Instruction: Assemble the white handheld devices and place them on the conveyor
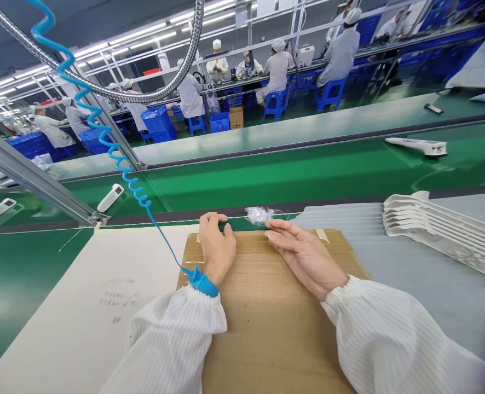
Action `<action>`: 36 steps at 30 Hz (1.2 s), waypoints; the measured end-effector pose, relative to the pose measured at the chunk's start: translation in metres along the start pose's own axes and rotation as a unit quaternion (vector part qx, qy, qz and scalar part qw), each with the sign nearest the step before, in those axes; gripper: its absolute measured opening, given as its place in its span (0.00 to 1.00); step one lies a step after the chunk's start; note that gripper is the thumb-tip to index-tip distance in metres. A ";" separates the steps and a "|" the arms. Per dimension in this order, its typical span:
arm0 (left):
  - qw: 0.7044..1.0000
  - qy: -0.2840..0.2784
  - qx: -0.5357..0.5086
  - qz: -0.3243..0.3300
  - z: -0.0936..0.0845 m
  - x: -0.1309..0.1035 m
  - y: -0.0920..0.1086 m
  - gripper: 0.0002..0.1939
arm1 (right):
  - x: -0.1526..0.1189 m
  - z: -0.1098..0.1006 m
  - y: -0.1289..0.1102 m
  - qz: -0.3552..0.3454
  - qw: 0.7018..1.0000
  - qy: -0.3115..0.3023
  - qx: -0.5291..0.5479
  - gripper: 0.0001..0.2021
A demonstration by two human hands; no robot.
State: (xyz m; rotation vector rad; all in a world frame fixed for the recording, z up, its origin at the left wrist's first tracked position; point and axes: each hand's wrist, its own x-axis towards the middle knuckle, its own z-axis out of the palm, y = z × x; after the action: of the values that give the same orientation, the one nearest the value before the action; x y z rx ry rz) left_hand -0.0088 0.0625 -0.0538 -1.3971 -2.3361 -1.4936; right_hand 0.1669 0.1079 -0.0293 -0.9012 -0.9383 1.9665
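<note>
My left hand (218,246), with a blue wrist strap (203,282) round the wrist, is over the far left part of a brown cardboard sheet (267,323). Its fingers bend loosely toward the far edge, the thumb stands apart, and nothing shows in it. My right hand (304,254) hovers near the far right part of the cardboard. Its fingers are stretched out and hold nothing that I can see. Just past the cardboard's edge, between the two hands, lies a small heap of clear plastic scraps (259,214).
A stack of long white plastic parts (435,219) lies on the right. A green conveyor belt (242,180) runs across, carrying white handheld devices (111,198). A coiled blue cord (121,164) hangs to the strap. White paper (131,317) covers the left. Several co-workers sit far off.
</note>
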 end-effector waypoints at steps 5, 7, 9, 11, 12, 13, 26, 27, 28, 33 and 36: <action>1.000 0.001 -0.001 0.000 0.001 0.000 -0.001 0.11 | 0.001 -0.002 0.002 0.000 1.000 -0.009 -0.004 0.15; 1.000 0.001 0.001 0.004 0.001 0.000 -0.001 0.10 | 0.001 -0.003 0.002 0.001 1.000 -0.007 -0.006 0.15; 1.000 0.002 0.000 0.007 0.000 0.000 -0.002 0.10 | 0.001 -0.004 0.002 0.003 1.000 -0.008 -0.008 0.15; 1.000 0.004 -0.003 0.009 0.000 -0.001 -0.002 0.11 | 0.001 -0.004 0.002 0.002 1.000 -0.009 -0.010 0.15; 1.000 0.005 -0.004 0.010 0.000 -0.001 -0.002 0.11 | 0.001 -0.004 0.003 0.000 1.000 -0.009 -0.012 0.15; 1.000 0.005 -0.003 0.011 0.000 -0.001 -0.002 0.11 | 0.001 -0.004 0.003 -0.001 1.000 -0.010 -0.013 0.15; 1.000 0.006 -0.009 0.007 0.001 -0.001 -0.001 0.11 | -0.001 -0.003 0.001 -0.002 1.000 -0.009 -0.024 0.14; 1.000 0.005 -0.008 0.006 0.000 -0.001 -0.001 0.11 | -0.001 -0.003 0.001 -0.003 1.000 -0.010 -0.025 0.14; 1.000 0.004 -0.008 0.005 0.000 -0.001 -0.001 0.11 | -0.001 -0.003 0.001 -0.003 1.000 -0.011 -0.026 0.14; 1.000 0.008 -0.009 0.004 0.001 -0.001 0.000 0.11 | -0.001 -0.002 0.001 -0.006 0.999 -0.009 -0.035 0.13; 1.000 0.004 -0.007 0.004 0.000 -0.001 0.000 0.11 | 0.000 -0.002 0.001 -0.006 0.999 -0.006 -0.033 0.14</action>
State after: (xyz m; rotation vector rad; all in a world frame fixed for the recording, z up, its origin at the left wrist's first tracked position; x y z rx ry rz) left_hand -0.0080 0.0622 -0.0543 -1.4000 -2.3181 -1.5131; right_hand 0.1682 0.1077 -0.0311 -0.9196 -1.0180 1.9427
